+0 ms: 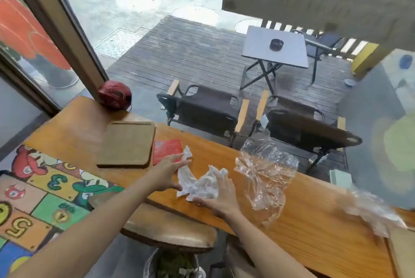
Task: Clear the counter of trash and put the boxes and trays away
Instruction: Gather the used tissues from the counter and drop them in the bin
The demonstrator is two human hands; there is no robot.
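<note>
Crumpled white paper trash point(199, 182) is lying on the long orange-brown wooden counter point(314, 239), near its front edge, between the two bare hands. The left hand point(167, 171) is reaching over the paper's left side with its fingers spread and loosely curved, touching the paper but not clamped on it; its fingertips are sitting at a second small wad of white paper point(187, 154). The right hand point(221, 199) is resting open on the right side of the crumpled paper, fingers extended and apart, pressing on it rather than gripping.

A flat red cardboard box point(167, 150) is lying just beyond the left hand, partly covered by it and by the small wad. A rectangular brown wooden tray point(126, 144) with rounded corners is sitting just beside the red box, on its left. A crinkled sheet of clear plastic wrap point(266, 172) is standing loosely on the counter to the right of the right hand, near it but apart. More clear plastic point(375, 214), blurred, is lying further right along the counter. A dark red helmet point(114, 95) is resting at the counter's far left corner against a window frame. Below the counter a round wooden stool point(170, 230) is standing, and beneath it a bin lined with clear plastic point(175, 265) is showing.
</note>
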